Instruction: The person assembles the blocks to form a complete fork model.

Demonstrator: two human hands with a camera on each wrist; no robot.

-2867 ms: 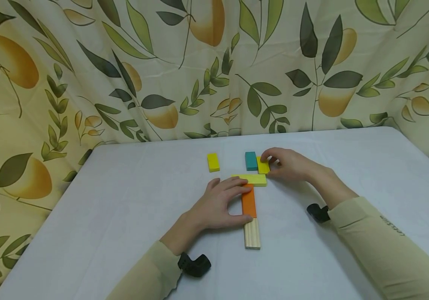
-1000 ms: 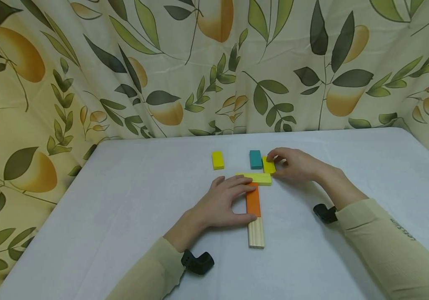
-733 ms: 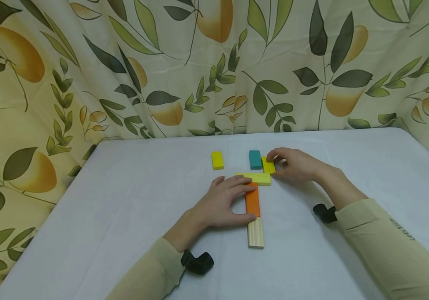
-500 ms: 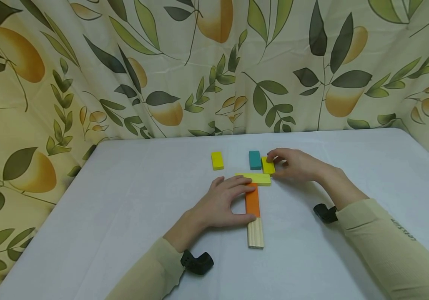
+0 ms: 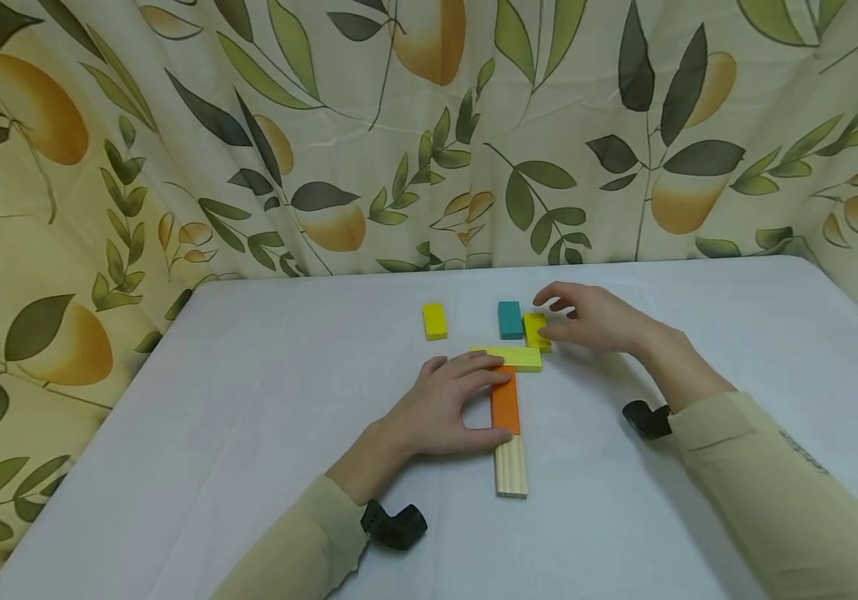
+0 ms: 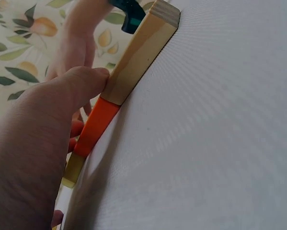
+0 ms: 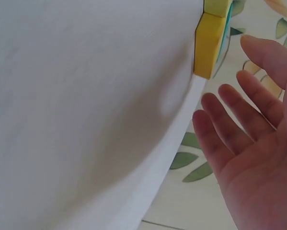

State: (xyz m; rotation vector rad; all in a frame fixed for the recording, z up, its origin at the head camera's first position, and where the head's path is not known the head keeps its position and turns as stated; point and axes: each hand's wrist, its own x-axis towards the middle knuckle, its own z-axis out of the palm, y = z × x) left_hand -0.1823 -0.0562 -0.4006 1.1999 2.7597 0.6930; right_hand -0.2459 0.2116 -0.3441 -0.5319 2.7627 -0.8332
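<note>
My left hand [image 5: 439,408] rests along a row of wooden blocks. In the left wrist view its thumb touches the plain wood block [image 6: 138,52] near the joint with the orange block [image 6: 96,127], while its fingertips reach the orange block's far end and the lime-yellow block [image 5: 522,359] laid crosswise there. My right hand [image 5: 594,317] is just over the right yellow block [image 5: 535,329], holding nothing. In the right wrist view its fingers are spread, apart from that yellow block [image 7: 209,45]. The teal block [image 5: 509,320] stands against the yellow one's left side.
Another yellow block [image 5: 434,321] lies by itself left of the teal one. Everything lies on a white-covered table [image 5: 248,400]. A fruit-patterned curtain [image 5: 413,167] hangs behind the far edge. Black wrist cameras [image 5: 394,525] sit on both wrists.
My right hand has let go of the right yellow block and lifted slightly up from it, its fingers spreading. The left hand and the blocks stay where they were.
</note>
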